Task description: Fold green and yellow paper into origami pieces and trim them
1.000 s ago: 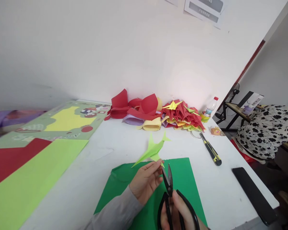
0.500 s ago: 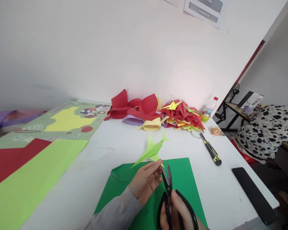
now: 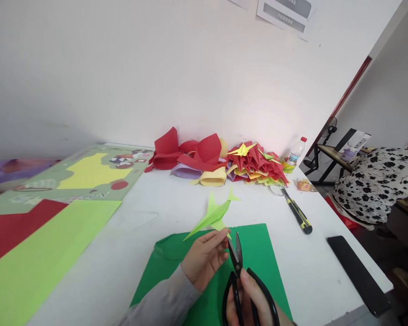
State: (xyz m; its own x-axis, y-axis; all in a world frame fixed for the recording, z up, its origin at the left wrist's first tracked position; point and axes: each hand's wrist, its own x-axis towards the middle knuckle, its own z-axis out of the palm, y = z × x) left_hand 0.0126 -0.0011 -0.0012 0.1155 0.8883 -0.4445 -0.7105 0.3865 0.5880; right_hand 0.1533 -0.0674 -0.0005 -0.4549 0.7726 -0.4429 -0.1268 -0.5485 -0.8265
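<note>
A folded light-green paper piece is pinched at its lower tip by my left hand, above a dark green sheet. My right hand is wrapped round the black handles of the scissors. The scissor blades are parted and point up, right beside my left fingertips and the paper's lower tip. Whether the blades touch the paper is too small to tell.
Along the wall lie curled red paper pieces and a pile of folded red stars. To the right are a bottle, a utility knife and a black phone. Coloured sheets lie left. A person sits at far right.
The whole view has shifted slightly. Both hands, the paper and the scissors hold nearly the same positions relative to each other.
</note>
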